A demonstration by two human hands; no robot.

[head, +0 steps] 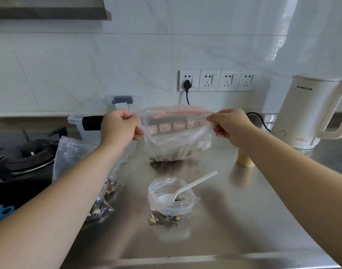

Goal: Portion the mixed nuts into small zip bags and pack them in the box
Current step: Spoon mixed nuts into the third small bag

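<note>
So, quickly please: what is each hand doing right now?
Left hand: pinches the left end of the large zip bag at its top.
Right hand: pinches the right end.

Clear large bag [177, 136] with pink printed band and pink squares, brown nuts dark at bottom. Near, clear small bag [171, 199] with thin red zip line, white spoon [187, 188]. Far right, cream-white kettle [306, 111] with red mark. Grey brushed steel counter [234, 220]; white marbled wall tiles [108, 61]; black burner [30, 154] at left.

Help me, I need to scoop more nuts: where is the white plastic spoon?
In the head view, the spoon stands in the open small zip bag at centre of the steel counter, nearer than the large bag.
</note>
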